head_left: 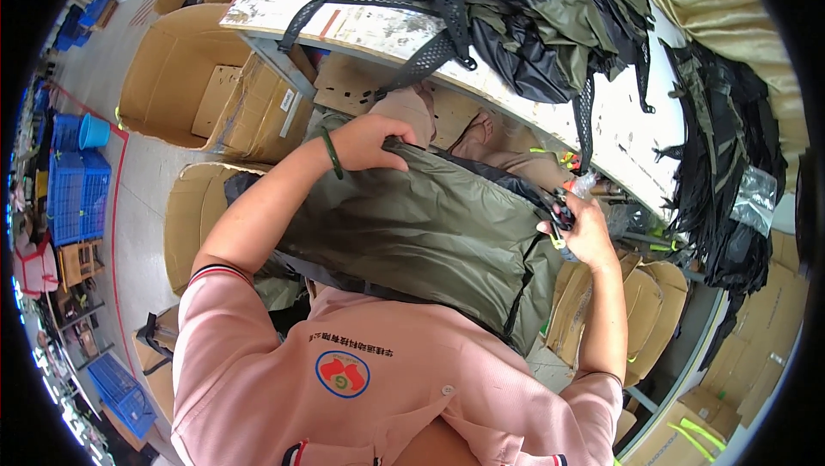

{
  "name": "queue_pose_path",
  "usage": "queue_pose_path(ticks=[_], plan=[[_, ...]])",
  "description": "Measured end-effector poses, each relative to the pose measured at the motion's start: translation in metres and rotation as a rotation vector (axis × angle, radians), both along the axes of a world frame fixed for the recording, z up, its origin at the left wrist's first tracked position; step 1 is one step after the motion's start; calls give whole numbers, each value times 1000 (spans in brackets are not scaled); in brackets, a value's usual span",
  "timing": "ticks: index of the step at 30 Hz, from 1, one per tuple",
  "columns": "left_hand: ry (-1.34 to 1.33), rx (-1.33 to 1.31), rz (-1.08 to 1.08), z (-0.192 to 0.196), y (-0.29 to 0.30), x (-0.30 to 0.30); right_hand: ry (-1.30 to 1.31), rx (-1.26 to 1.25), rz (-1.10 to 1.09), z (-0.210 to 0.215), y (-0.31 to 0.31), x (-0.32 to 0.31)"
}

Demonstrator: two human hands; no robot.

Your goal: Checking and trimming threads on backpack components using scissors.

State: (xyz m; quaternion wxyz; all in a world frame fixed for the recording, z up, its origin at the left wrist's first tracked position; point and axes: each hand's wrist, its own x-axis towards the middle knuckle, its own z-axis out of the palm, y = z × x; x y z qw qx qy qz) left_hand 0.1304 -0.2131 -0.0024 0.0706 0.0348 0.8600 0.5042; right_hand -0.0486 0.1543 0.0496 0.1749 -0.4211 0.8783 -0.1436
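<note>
An olive-green fabric bag (412,221) with black edging lies spread over my lap, its thin cloth creased. My left hand (374,141), a dark green bangle at its wrist, pinches the bag's far upper edge between thumb and fingers. At the right end of that edge, my right hand (586,229) is closed on a small black tool (563,215) with a yellowish part. The fingers partly hide this tool, so I cannot tell its exact kind. Whether the right hand also grips the cloth is unclear.
Ahead stands a white worktable (369,32) heaped with black and olive bags (533,19) with mesh straps. More black straps (722,148) hang at the right. Cardboard boxes (176,75) stand left, another open carton (636,307) right. Blue crates (79,174) line the far left.
</note>
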Motion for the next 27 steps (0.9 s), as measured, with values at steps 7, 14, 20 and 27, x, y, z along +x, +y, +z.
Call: queue_pose_path(ticks=[7,14,20,27], plan=[[87,13,48,9,14,12,32,30,273,2,-86,14],[168,-60,106,8,19,19,-65,112,332,3,-119,14],[175,-102,114,6,18,21,-100,151,365,7,-130,17],[204,-103,141,8,20,23,-143,127,358,4,-126,18]])
